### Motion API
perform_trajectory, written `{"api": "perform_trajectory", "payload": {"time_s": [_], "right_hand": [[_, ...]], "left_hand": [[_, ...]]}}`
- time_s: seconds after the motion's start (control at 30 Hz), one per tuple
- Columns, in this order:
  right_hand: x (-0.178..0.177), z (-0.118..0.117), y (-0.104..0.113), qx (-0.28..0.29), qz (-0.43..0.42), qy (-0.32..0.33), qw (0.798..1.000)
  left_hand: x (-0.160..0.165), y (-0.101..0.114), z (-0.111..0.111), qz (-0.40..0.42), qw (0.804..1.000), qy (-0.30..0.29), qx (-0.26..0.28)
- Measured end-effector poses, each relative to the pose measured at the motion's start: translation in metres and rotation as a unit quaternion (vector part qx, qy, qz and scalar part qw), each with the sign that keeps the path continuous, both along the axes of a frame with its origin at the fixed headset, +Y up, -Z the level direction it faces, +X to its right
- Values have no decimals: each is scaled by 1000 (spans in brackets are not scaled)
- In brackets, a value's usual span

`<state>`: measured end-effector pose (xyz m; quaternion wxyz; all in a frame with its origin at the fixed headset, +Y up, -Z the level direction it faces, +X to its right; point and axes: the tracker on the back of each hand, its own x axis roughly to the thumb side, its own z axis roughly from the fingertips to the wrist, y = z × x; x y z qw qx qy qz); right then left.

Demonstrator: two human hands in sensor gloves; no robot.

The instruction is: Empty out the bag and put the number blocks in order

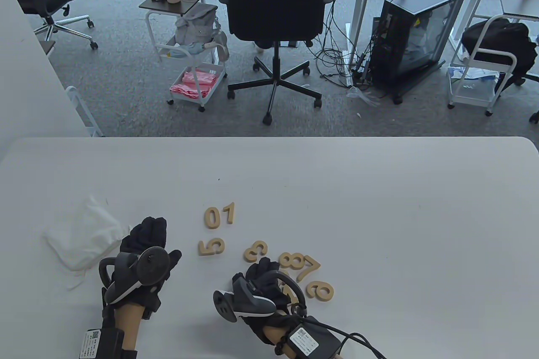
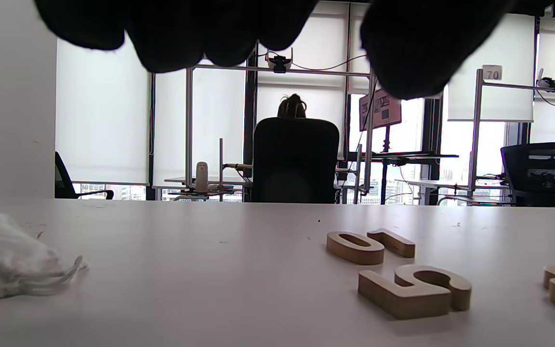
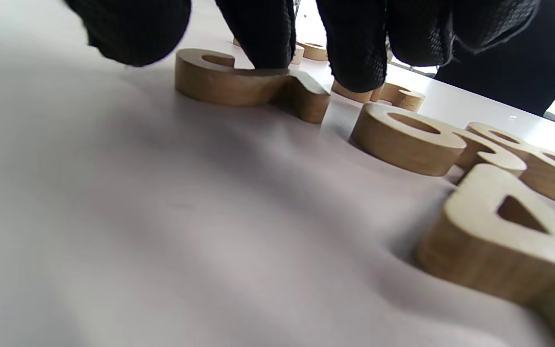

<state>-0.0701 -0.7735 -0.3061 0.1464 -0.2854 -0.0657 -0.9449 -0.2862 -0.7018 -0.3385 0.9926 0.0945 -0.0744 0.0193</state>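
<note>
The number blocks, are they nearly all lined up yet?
Not yet. The bag lies emptied at the left, and 0 and 1 sit side by side. The right hand fingers a block near the 3. The 5, 8, 7 and others lie scattered.

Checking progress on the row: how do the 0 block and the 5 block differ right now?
The 0 block stands beside the 1 block in a started row; the 5 block lies alone, nearer the left hand. The 0 is a closed ring; the 5 is open-curved. Both are flat, pale wood, untouched.
</note>
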Motion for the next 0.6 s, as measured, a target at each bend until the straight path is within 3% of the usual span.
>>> {"api": "perform_trajectory", "payload": {"time_s": [0.23, 0.4, 0.6], "right_hand": [[-5, 1, -9, 4, -1, 5, 1000], [-9, 1, -9, 38, -5, 13, 999], [-11, -1, -11, 30, -17, 14, 999]], "left_hand": [[0, 2, 1, 2, 1000, -1, 9], [0, 2, 1, 2, 1000, -2, 9], [0, 2, 1, 3, 1000, -1, 7]]}}
